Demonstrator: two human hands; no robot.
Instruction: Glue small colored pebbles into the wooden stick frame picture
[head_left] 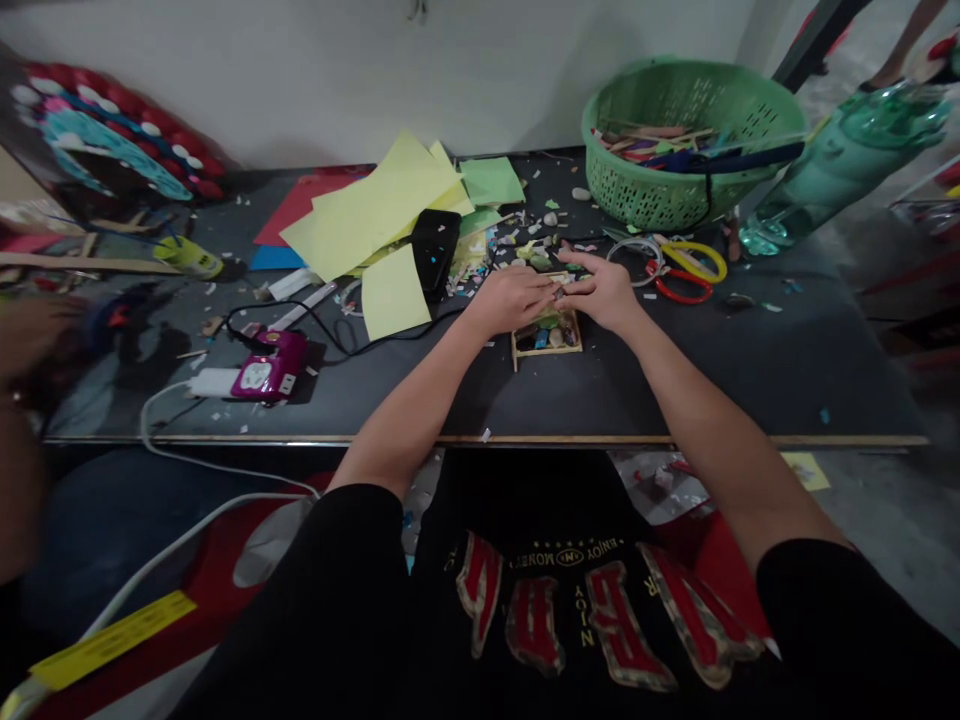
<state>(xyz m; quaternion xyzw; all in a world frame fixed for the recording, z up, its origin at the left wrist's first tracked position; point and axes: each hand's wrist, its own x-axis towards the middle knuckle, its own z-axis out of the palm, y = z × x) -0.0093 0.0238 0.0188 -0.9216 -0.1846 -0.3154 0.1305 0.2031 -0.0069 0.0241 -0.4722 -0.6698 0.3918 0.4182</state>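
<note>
A small wooden stick frame (545,346) holding several coloured stones lies on the dark table (675,390) in front of me. My left hand (506,297) and my right hand (606,291) meet over its far edge, fingertips pinched together on a tiny piece I cannot make out. More loose stones (534,250) and paper scraps lie just beyond the frame.
Yellow, green and red paper sheets (375,215) and a black pouch (435,250) lie left of my hands. A magenta glue gun (270,368) with cables sits front left. A green basket (690,140), scissors (686,270) and a green bottle (840,160) stand right. Another person's hand (30,335) shows far left.
</note>
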